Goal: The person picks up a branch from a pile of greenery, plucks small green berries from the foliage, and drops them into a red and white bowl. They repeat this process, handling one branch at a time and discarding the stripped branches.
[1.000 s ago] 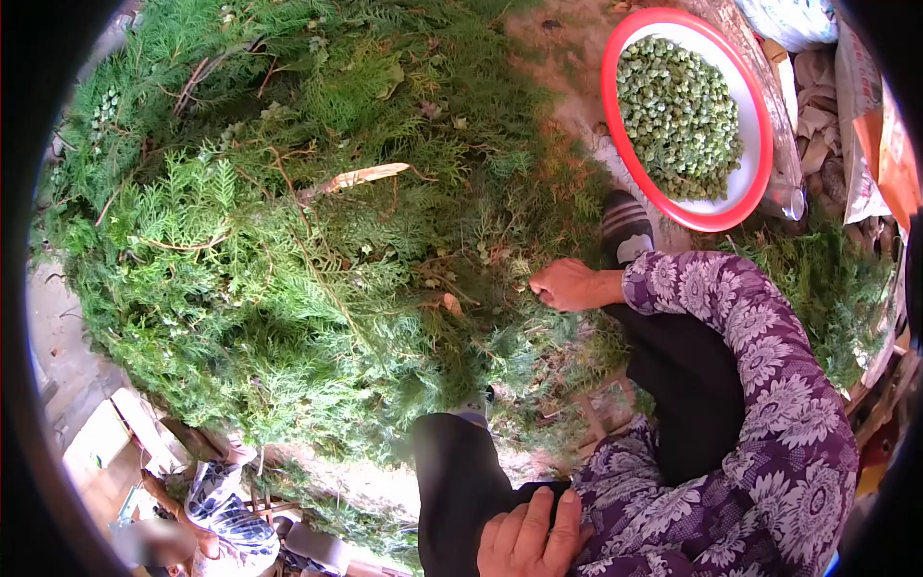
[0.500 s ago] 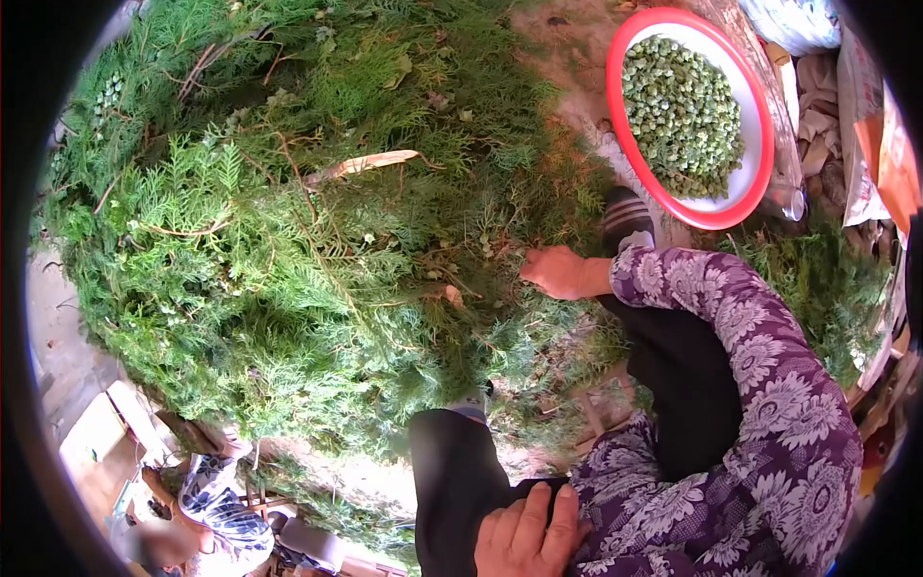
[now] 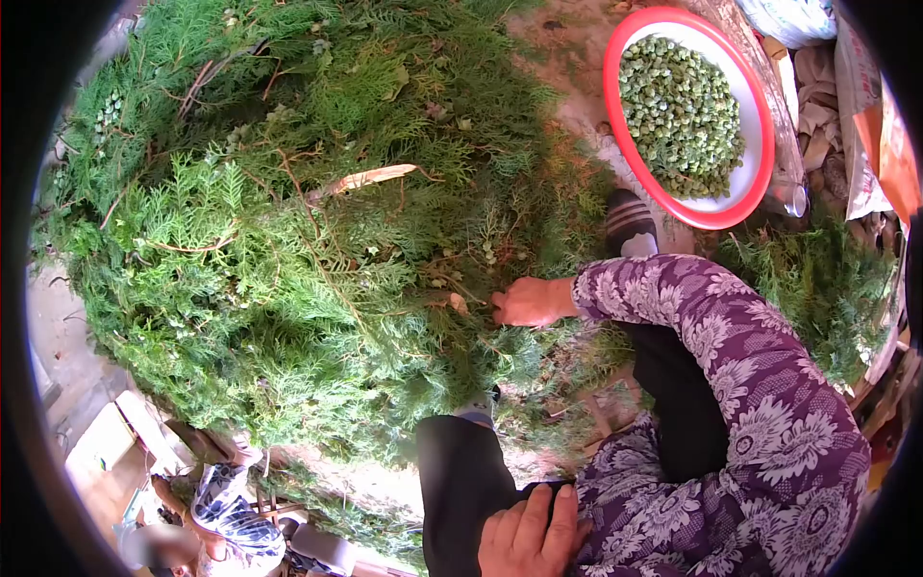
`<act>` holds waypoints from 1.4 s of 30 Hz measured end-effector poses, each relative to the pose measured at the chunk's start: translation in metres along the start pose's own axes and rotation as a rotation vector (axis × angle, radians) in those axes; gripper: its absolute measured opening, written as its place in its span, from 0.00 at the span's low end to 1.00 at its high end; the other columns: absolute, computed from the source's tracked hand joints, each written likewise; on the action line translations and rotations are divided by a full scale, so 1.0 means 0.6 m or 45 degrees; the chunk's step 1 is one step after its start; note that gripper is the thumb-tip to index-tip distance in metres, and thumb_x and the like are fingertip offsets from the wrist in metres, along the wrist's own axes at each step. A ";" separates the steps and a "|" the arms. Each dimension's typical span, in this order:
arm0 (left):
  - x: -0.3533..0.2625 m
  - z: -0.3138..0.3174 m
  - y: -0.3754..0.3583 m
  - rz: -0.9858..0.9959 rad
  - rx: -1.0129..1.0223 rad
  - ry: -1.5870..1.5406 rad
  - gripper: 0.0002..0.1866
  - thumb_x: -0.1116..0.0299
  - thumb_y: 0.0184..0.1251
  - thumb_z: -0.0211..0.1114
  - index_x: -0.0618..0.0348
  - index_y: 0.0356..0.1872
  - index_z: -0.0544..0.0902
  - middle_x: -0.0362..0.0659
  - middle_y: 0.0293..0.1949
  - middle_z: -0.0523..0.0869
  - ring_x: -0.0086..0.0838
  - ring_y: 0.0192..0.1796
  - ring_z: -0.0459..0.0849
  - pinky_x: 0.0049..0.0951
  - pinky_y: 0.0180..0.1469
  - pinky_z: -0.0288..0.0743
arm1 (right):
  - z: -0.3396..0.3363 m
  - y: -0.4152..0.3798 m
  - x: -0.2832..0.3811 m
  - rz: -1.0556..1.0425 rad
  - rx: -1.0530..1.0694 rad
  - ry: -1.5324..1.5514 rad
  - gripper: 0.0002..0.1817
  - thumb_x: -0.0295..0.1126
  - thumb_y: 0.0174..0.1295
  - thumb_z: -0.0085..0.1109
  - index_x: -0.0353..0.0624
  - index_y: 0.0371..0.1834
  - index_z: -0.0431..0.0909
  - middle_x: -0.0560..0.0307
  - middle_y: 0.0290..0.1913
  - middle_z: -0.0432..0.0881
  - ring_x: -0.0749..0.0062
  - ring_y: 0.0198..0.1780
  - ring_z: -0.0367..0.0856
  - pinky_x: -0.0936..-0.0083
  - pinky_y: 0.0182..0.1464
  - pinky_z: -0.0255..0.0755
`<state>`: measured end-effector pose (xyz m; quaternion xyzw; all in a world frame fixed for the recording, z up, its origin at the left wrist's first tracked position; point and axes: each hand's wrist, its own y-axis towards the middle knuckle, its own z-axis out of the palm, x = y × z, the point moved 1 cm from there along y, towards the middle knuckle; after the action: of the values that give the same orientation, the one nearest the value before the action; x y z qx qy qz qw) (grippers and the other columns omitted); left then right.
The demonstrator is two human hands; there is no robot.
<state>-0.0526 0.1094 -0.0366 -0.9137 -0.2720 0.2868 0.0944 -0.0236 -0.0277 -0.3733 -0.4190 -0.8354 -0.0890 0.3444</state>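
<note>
A large heap of cut green conifer branches (image 3: pixel 279 279) with feathery, scale-like leaves spreads across the ground before me. My right hand (image 3: pixel 534 301) reaches into its near side, close to a small tan wood chip (image 3: pixel 459 303). Its fingers are curled together at the twigs; whatever they pinch is too small or hidden to name. My left hand (image 3: pixel 529 534) rests on my dark trousers, fingers laid out and nothing in them. Beyond my right arm, a red-rimmed white basin (image 3: pixel 760 183) holds many small green cones (image 3: pixel 678 120).
My striped sock (image 3: pixel 631 219) shows beside the heap near the basin. More green sprigs (image 3: pixel 808 288) lie to the right, below sacks (image 3: pixel 860 135). At the lower left another person (image 3: pixel 231 510) in a patterned top sits near wooden boards (image 3: pixel 106 447).
My right hand has shifted left and slightly nearer to me across the branches, its sleeve following. My left hand stays on the trousers.
</note>
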 end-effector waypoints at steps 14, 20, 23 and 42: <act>-0.004 0.006 0.002 0.020 -0.011 0.003 0.23 0.62 0.53 0.63 0.59 0.51 0.73 0.47 0.44 0.78 0.37 0.39 0.78 0.35 0.40 0.70 | -0.009 -0.074 -0.068 0.687 -0.664 0.581 0.12 0.25 0.50 0.54 0.43 0.38 0.69 0.43 0.37 0.70 0.47 0.37 0.74 0.55 0.36 0.68; -0.005 0.007 0.006 0.018 0.003 0.003 0.24 0.62 0.51 0.64 0.59 0.51 0.73 0.47 0.44 0.78 0.37 0.39 0.78 0.35 0.40 0.70 | -0.010 -0.067 -0.078 0.680 -0.405 0.352 0.14 0.26 0.48 0.55 0.44 0.41 0.70 0.42 0.40 0.70 0.45 0.37 0.75 0.54 0.36 0.70; -0.005 0.007 0.007 0.027 0.002 0.002 0.24 0.62 0.51 0.64 0.59 0.51 0.73 0.47 0.44 0.78 0.38 0.40 0.78 0.35 0.40 0.70 | -0.015 -0.071 -0.078 0.737 -0.368 0.347 0.14 0.26 0.48 0.55 0.43 0.41 0.70 0.41 0.41 0.70 0.45 0.37 0.75 0.54 0.37 0.70; -0.012 0.004 0.013 -0.006 0.030 -0.012 0.25 0.63 0.48 0.65 0.59 0.50 0.74 0.48 0.45 0.78 0.38 0.40 0.77 0.35 0.41 0.70 | -0.086 -0.082 -0.092 0.844 -0.576 1.806 0.07 0.34 0.56 0.54 0.42 0.31 0.75 0.61 0.28 0.76 0.78 0.30 0.77 0.79 0.26 0.70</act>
<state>-0.0555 0.0992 -0.0380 -0.9106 -0.2710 0.2941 0.1044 -0.0125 -0.1168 -0.3639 -0.5478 -0.2131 -0.3932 0.7070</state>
